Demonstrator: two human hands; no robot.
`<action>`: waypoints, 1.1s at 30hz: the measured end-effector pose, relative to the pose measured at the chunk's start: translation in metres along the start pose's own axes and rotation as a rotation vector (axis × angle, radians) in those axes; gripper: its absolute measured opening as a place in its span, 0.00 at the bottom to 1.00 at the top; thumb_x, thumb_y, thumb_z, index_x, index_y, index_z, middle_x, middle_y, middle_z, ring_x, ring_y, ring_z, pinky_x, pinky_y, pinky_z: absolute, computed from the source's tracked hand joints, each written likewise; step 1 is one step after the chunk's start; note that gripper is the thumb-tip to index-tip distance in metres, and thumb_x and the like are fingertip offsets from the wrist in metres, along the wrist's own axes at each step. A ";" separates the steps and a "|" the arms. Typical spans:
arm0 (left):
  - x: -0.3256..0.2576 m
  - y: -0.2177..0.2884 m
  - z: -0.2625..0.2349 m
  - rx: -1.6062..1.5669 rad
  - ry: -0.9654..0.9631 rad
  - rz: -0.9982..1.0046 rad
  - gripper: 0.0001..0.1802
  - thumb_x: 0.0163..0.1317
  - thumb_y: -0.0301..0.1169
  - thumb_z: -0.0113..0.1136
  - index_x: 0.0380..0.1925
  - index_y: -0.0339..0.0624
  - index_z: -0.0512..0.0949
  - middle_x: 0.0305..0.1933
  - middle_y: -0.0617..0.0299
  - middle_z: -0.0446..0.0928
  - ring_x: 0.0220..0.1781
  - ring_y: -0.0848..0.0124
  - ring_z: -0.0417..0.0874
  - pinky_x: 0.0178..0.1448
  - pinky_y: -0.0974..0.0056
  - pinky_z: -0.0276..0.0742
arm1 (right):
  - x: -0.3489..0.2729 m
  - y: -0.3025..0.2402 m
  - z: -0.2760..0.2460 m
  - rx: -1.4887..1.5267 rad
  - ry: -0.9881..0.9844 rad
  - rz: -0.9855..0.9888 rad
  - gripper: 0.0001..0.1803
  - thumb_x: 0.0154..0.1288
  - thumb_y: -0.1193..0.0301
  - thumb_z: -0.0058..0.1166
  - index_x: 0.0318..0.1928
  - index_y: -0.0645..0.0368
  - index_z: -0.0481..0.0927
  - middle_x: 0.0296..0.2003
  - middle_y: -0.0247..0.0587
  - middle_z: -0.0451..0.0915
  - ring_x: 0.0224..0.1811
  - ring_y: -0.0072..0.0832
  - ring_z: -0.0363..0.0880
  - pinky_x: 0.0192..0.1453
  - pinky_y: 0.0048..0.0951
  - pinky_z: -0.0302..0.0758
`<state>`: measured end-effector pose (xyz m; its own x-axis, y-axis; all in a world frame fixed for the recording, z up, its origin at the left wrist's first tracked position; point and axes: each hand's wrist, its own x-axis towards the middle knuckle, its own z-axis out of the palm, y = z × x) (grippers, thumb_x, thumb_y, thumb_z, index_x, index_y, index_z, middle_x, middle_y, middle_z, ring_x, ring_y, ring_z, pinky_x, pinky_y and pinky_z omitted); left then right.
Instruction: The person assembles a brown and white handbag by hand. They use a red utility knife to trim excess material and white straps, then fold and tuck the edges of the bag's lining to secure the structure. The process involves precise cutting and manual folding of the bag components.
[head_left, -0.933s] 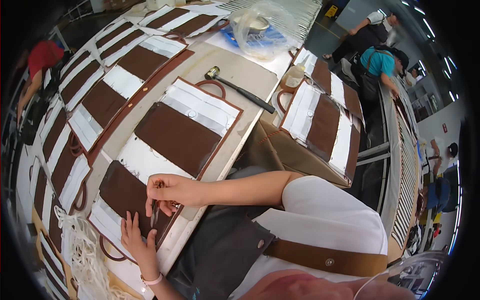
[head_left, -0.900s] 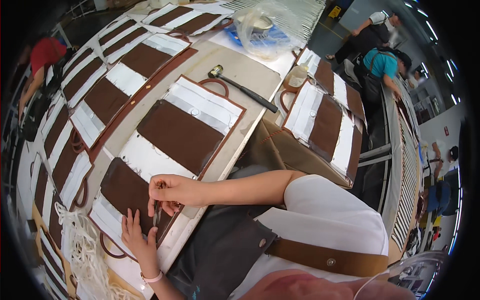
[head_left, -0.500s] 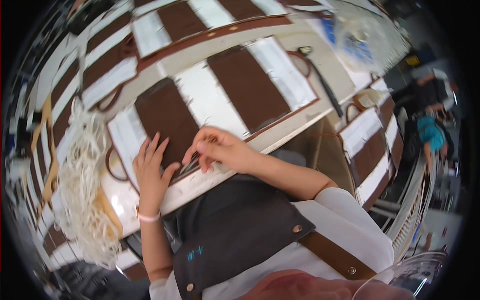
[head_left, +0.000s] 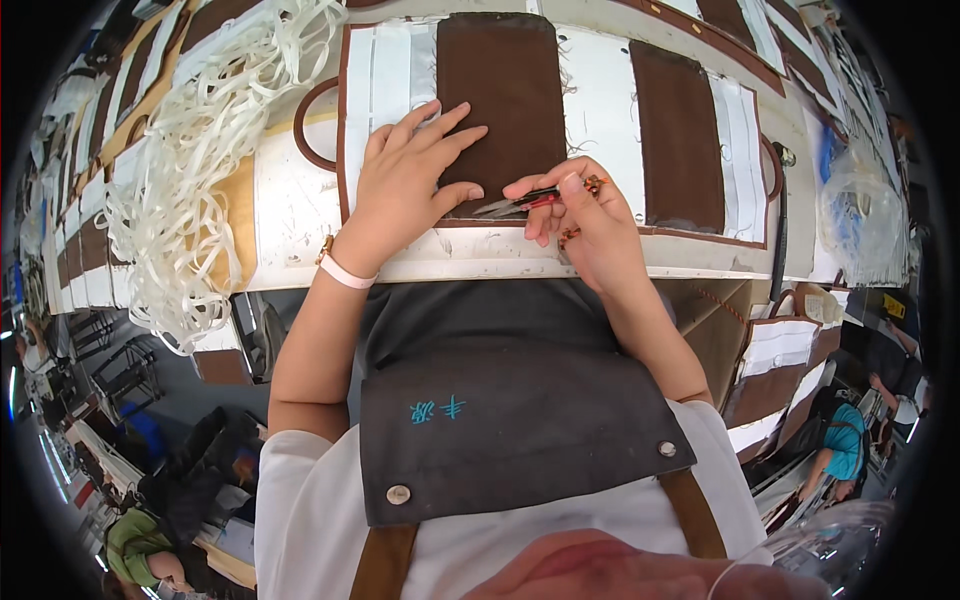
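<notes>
A flat bag piece [head_left: 600,130] with white and brown stripes and brown edging lies on the table before me. Short loose threads stick out along its stripe seams. My left hand [head_left: 405,185] rests flat with fingers spread, across the white edge and the left brown stripe [head_left: 500,100]. Small thread snips [head_left: 520,203] with dark and red handles are gripped in my right hand [head_left: 600,225]. Their pointed blades aim left, over the near edge of that stripe, close to my left thumb. A brown loop handle [head_left: 315,125] curves out at the piece's left side.
A tangled heap of white strips [head_left: 200,160] hangs over the table at the left. A black rod-like tool [head_left: 780,240] and a clear plastic bag [head_left: 860,215] lie to the right. More striped pieces [head_left: 770,375] hang low right. People work in the background.
The whole view has turned, so the table edge now runs level. Both hands stay at the near edge of the bag piece; the snips now point left beside my left thumb.
</notes>
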<state>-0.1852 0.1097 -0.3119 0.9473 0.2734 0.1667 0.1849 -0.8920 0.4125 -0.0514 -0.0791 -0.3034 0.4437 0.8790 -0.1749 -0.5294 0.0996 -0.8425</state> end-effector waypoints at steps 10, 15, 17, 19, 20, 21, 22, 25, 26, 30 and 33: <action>0.000 0.000 -0.002 0.001 -0.004 -0.005 0.33 0.54 0.44 0.69 0.61 0.52 0.76 0.72 0.65 0.68 0.75 0.60 0.62 0.72 0.55 0.56 | 0.002 -0.007 -0.010 0.039 0.009 -0.048 0.14 0.79 0.59 0.43 0.43 0.57 0.70 0.42 0.58 0.83 0.25 0.25 0.78 0.30 0.23 0.74; 0.005 0.002 -0.004 0.001 -0.021 -0.002 0.33 0.54 0.44 0.68 0.62 0.52 0.76 0.73 0.65 0.68 0.75 0.59 0.62 0.72 0.54 0.55 | 0.005 0.000 -0.002 -0.057 0.011 -0.026 0.14 0.79 0.58 0.43 0.42 0.56 0.69 0.41 0.57 0.83 0.25 0.24 0.78 0.29 0.22 0.73; 0.003 0.004 -0.008 0.010 -0.036 -0.008 0.33 0.54 0.43 0.68 0.62 0.52 0.76 0.73 0.64 0.67 0.75 0.58 0.61 0.72 0.54 0.54 | 0.002 -0.001 -0.007 -0.042 -0.006 0.021 0.14 0.78 0.58 0.45 0.42 0.56 0.70 0.40 0.58 0.83 0.23 0.24 0.77 0.29 0.23 0.73; 0.005 0.006 -0.007 0.028 0.010 0.015 0.31 0.54 0.43 0.69 0.59 0.51 0.78 0.70 0.64 0.70 0.74 0.59 0.64 0.70 0.53 0.56 | -0.005 -0.017 -0.020 0.002 -0.019 0.125 0.15 0.77 0.58 0.46 0.42 0.57 0.71 0.38 0.61 0.83 0.21 0.25 0.76 0.29 0.24 0.74; 0.005 0.008 -0.009 0.024 0.001 0.008 0.30 0.54 0.42 0.69 0.59 0.51 0.78 0.70 0.64 0.70 0.74 0.59 0.63 0.71 0.53 0.56 | -0.007 -0.022 -0.024 0.008 0.002 0.086 0.16 0.78 0.57 0.45 0.40 0.57 0.71 0.36 0.62 0.83 0.19 0.24 0.74 0.26 0.23 0.72; 0.006 0.009 -0.010 0.012 -0.008 0.002 0.30 0.54 0.41 0.69 0.59 0.50 0.78 0.70 0.63 0.70 0.74 0.58 0.63 0.71 0.53 0.56 | -0.011 -0.030 -0.032 0.044 0.022 0.020 0.18 0.78 0.55 0.43 0.40 0.58 0.72 0.37 0.63 0.83 0.18 0.24 0.73 0.25 0.24 0.70; 0.005 0.009 -0.010 0.010 -0.014 0.007 0.29 0.55 0.40 0.68 0.59 0.49 0.78 0.71 0.62 0.69 0.74 0.58 0.63 0.71 0.52 0.56 | -0.016 -0.041 -0.040 0.052 0.068 -0.048 0.19 0.79 0.55 0.42 0.41 0.59 0.73 0.38 0.63 0.82 0.19 0.25 0.73 0.27 0.25 0.71; 0.000 0.012 -0.009 0.066 0.032 0.056 0.25 0.58 0.33 0.66 0.58 0.45 0.78 0.66 0.58 0.74 0.70 0.57 0.68 0.69 0.53 0.59 | -0.042 -0.066 -0.075 0.025 0.146 -0.324 0.22 0.79 0.54 0.39 0.44 0.62 0.75 0.44 0.64 0.81 0.25 0.29 0.77 0.32 0.28 0.74; -0.002 0.019 -0.012 0.025 0.047 0.058 0.23 0.58 0.30 0.65 0.56 0.44 0.79 0.60 0.57 0.76 0.64 0.56 0.71 0.66 0.53 0.62 | -0.056 -0.074 -0.087 0.003 0.211 -0.366 0.20 0.78 0.55 0.42 0.44 0.61 0.75 0.45 0.62 0.82 0.29 0.27 0.80 0.33 0.24 0.76; -0.016 0.048 -0.016 -0.146 0.041 0.096 0.13 0.58 0.24 0.64 0.44 0.40 0.80 0.44 0.54 0.77 0.46 0.55 0.76 0.53 0.54 0.70 | -0.104 -0.098 -0.126 -0.484 0.656 -0.540 0.11 0.75 0.66 0.48 0.43 0.61 0.77 0.49 0.51 0.82 0.40 0.25 0.80 0.43 0.24 0.75; -0.020 0.061 -0.010 -0.202 0.019 0.111 0.10 0.57 0.24 0.64 0.40 0.39 0.79 0.42 0.53 0.76 0.44 0.54 0.76 0.50 0.54 0.71 | -0.119 -0.097 -0.167 -0.967 0.859 -0.493 0.06 0.67 0.76 0.53 0.43 0.62 0.77 0.52 0.44 0.82 0.48 0.30 0.80 0.53 0.29 0.75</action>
<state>-0.1960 0.0536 -0.2811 0.9535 0.1858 0.2374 0.0214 -0.8272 0.5615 0.0677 -0.2712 -0.2862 0.9252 0.2527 0.2832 0.3612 -0.3572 -0.8613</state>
